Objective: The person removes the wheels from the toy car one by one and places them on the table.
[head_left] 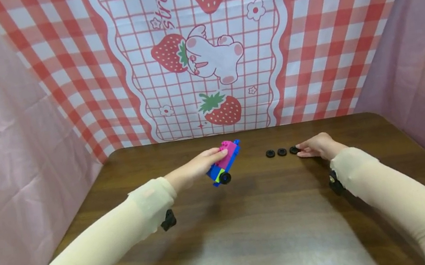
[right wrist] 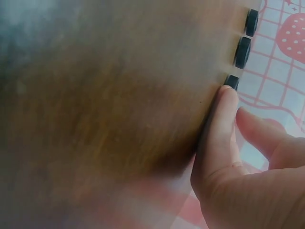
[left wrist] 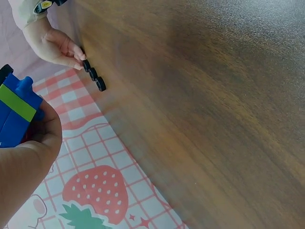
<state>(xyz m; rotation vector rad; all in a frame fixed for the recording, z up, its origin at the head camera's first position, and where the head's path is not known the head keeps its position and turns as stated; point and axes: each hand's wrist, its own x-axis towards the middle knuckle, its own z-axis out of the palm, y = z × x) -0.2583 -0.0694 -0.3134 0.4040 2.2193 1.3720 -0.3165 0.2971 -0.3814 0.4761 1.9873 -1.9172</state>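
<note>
My left hand (head_left: 204, 162) grips a toy car made of building bricks (head_left: 227, 154), pink and blue with a lime-green piece. The car is held tilted above the table, and a black wheel (head_left: 225, 177) is on its near end. In the left wrist view the car's blue side (left wrist: 14, 117) shows, partly cut off by the frame edge. To the right, three loose black wheels (head_left: 282, 152) lie in a row. At the rightmost wheel (head_left: 294, 150) my right hand (head_left: 319, 146) pinches with fingertips and thumb, partly covering it while it sits on the table.
The brown wooden table (head_left: 274, 215) ends at a red-and-white checked cloth with strawberries (head_left: 222, 111), which hangs behind it. Pink curtains (head_left: 11, 135) hang at both sides. A dark camera (head_left: 169, 220) is strapped at the left wrist, another (head_left: 335, 183) at the right.
</note>
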